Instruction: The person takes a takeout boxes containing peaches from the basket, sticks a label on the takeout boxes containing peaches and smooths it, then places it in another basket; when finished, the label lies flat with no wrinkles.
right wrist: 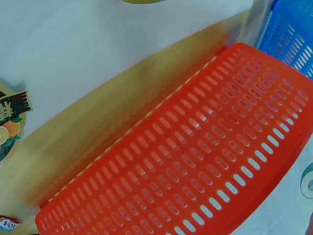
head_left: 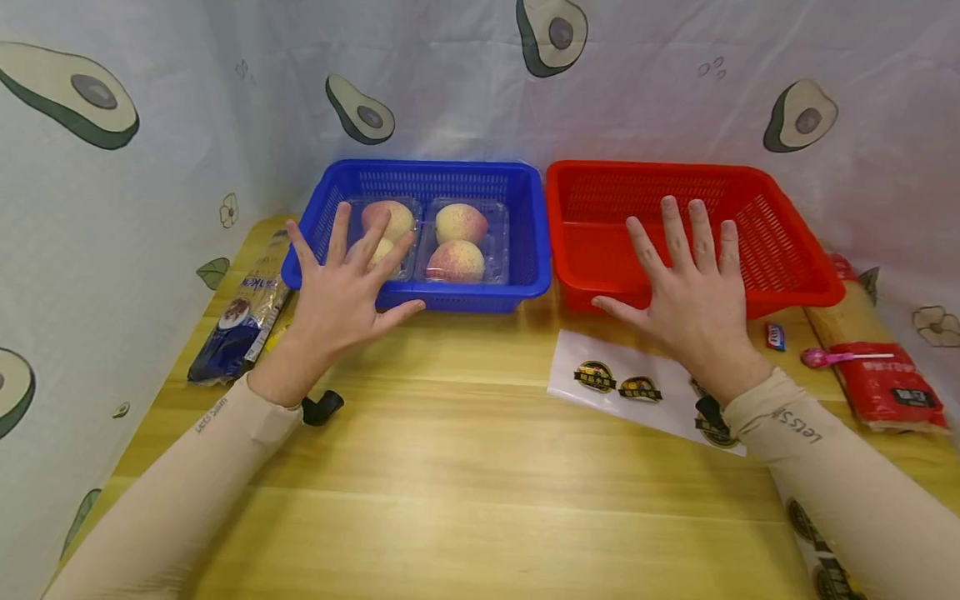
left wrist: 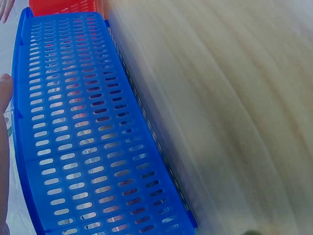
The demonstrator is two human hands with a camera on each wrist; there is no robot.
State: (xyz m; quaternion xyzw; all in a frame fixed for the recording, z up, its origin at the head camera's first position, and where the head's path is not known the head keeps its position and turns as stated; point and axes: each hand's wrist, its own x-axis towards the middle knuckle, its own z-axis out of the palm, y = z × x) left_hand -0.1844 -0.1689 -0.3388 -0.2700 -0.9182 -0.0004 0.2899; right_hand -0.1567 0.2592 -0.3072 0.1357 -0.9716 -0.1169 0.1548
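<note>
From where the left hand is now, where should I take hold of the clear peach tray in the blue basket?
Probably from above, by the near long edge of the peach tray. It lies flat inside the blue basket, whose walls block the sides. The left hand, fingers spread, hovers over that near-left edge.

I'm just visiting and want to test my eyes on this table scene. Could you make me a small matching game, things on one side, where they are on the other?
Things:
1. peaches in a clear tray
2. red basket
3. pink spoon
4. left hand

Places or states:
A. holds nothing
B. lies on the table, right of the red basket's front corner
C. inside the blue basket
D. fingers spread in front of the blue basket

Pairs: 1-C, 2-A, 3-B, 4-D
</note>
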